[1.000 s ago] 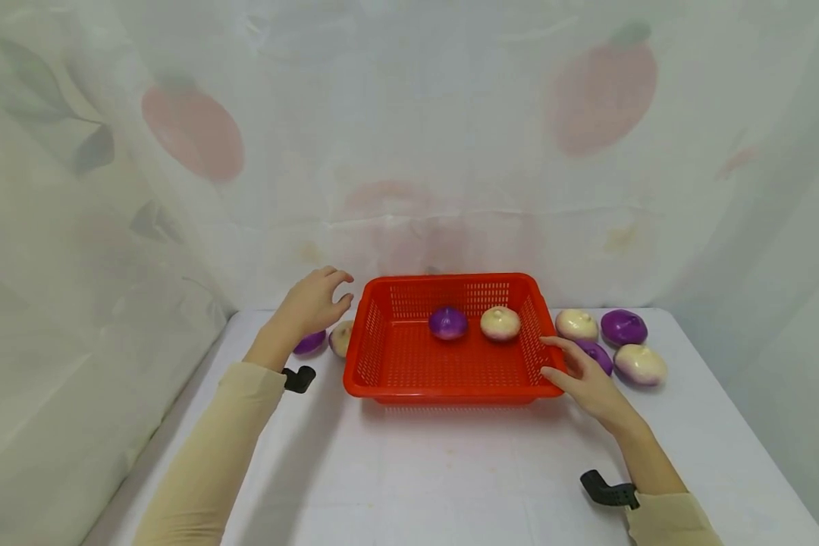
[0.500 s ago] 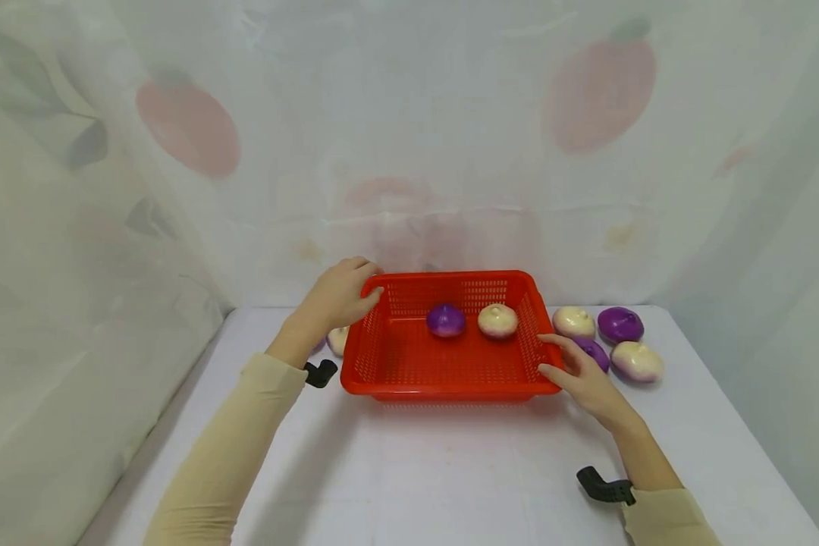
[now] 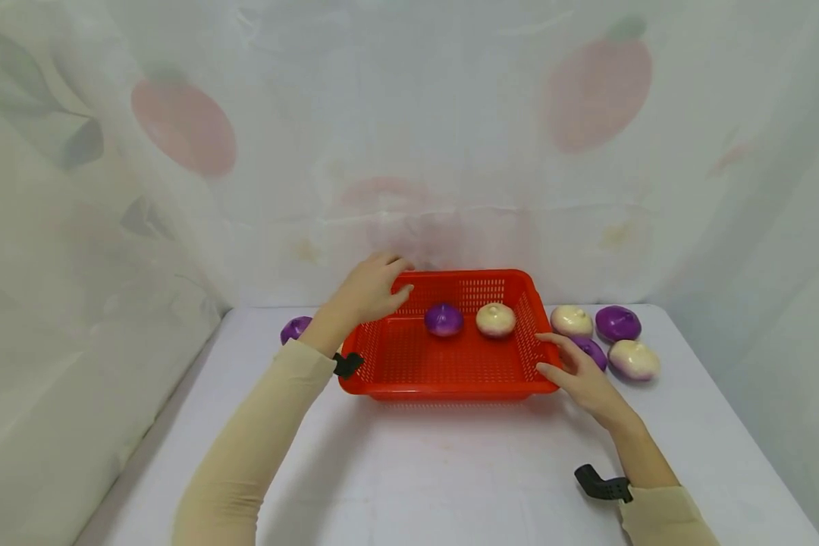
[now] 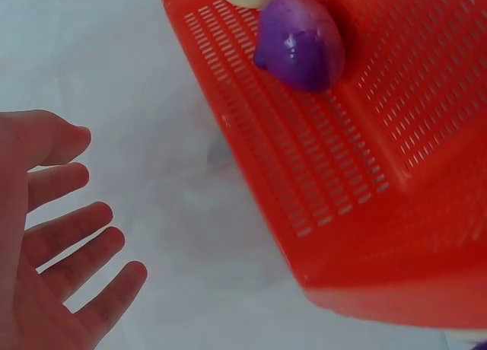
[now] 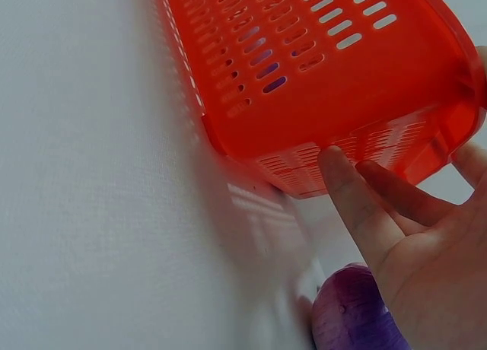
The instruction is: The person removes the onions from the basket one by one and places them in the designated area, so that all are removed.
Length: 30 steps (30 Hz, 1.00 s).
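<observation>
My left hand [image 3: 375, 287] reaches over the red basket's back left corner, fingers spread and nothing in them. The left wrist view shows the open fingers [image 4: 84, 232] apart from the basket wall. Along the right side, my right hand [image 3: 583, 379] grips the red plastic basket [image 3: 450, 393], thumb and forefinger over its rim. Other fingers [image 5: 361, 213] lie against its outer wall in the right wrist view. Inside the basket sit a glossy purple turnip-like vegetable [image 3: 444, 320] and a cream one with a purple tinge [image 3: 496, 320].
Right of the basket lie several similar vegetables, purple [image 3: 617, 324] and cream [image 3: 634, 360]. A purple vegetable [image 3: 295, 329] shows on the left, partly behind the left wrist. The white-covered table [image 3: 450, 470] ends at a hanging patterned curtain [image 3: 409, 136].
My left hand has moved right, from above the left-hand vegetables to over the basket's back left corner. My right hand has stayed at the basket's right rim. The basket's contents look the same.
</observation>
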Motion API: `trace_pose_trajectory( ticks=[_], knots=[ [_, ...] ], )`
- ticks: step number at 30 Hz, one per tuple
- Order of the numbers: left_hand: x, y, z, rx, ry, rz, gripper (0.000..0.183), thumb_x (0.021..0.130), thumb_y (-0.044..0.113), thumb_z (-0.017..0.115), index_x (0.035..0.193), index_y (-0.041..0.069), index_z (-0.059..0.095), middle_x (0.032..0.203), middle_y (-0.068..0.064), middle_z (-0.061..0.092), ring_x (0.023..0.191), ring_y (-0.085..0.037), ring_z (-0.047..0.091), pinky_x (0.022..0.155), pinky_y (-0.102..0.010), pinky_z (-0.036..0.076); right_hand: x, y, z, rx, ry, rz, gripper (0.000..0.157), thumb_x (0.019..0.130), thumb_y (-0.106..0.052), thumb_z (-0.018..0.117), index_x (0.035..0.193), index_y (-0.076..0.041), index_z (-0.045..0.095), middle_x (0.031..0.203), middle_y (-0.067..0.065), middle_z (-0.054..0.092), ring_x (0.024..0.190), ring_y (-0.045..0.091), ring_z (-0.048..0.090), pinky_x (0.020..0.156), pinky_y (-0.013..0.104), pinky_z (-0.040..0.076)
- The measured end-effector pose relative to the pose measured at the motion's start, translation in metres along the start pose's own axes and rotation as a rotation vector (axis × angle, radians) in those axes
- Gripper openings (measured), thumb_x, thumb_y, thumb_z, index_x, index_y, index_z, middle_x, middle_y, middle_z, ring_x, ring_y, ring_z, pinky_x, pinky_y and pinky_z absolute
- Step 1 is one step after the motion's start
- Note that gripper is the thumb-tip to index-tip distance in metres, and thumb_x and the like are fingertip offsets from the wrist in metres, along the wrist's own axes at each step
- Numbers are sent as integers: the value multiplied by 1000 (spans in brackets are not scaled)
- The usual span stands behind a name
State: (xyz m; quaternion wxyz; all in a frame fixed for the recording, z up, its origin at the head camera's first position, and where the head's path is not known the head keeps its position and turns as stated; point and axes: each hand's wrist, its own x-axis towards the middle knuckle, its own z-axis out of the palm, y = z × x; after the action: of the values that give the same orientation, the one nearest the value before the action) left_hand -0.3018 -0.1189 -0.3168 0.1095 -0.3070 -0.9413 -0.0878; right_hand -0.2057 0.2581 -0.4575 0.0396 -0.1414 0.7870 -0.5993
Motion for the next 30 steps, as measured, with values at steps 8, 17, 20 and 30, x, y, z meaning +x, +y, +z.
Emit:
trace_pose_trajectory(
  ticks=[8, 17, 20, 30],
  knots=[
    [15, 7, 12, 44, -80, -15, 47, 100, 30, 60, 143, 12, 56, 140, -12, 55, 130, -32, 50, 111, -46, 41, 0, -2, 0, -7, 5, 1, 54, 102, -20, 64, 150, -8, 42, 159, 21, 31, 138, 45, 40, 93, 15, 46],
    [22, 8, 43, -4, -148, -63, 49, 100, 31, 61, 145, 12, 54, 150, -11, 47, 138, -33, 43, 116, -49, 34, -1, -3, 1, 7, -4, 11, 56, 101, -20, 64, 151, -8, 41, 160, 22, 30, 139, 45, 39, 93, 15, 46],
    [25, 9, 54, -7, -162, -81, 49, 100, 33, 61, 145, 13, 54, 151, -11, 45, 138, -33, 42, 114, -50, 36, -1, -1, 2, 5, -5, 21, 56, 101, -21, 65, 151, -8, 41, 161, 20, 29, 140, 44, 38, 93, 15, 45],
    [38, 17, 87, 56, -267, -110, 56, 98, 38, 63, 148, 18, 51, 145, -7, 47, 133, -27, 42, 113, -48, 39, -2, 2, 2, -30, -5, 12, 54, 102, -22, 64, 150, -11, 43, 161, 19, 28, 141, 44, 36, 95, 14, 44]
  ],
)
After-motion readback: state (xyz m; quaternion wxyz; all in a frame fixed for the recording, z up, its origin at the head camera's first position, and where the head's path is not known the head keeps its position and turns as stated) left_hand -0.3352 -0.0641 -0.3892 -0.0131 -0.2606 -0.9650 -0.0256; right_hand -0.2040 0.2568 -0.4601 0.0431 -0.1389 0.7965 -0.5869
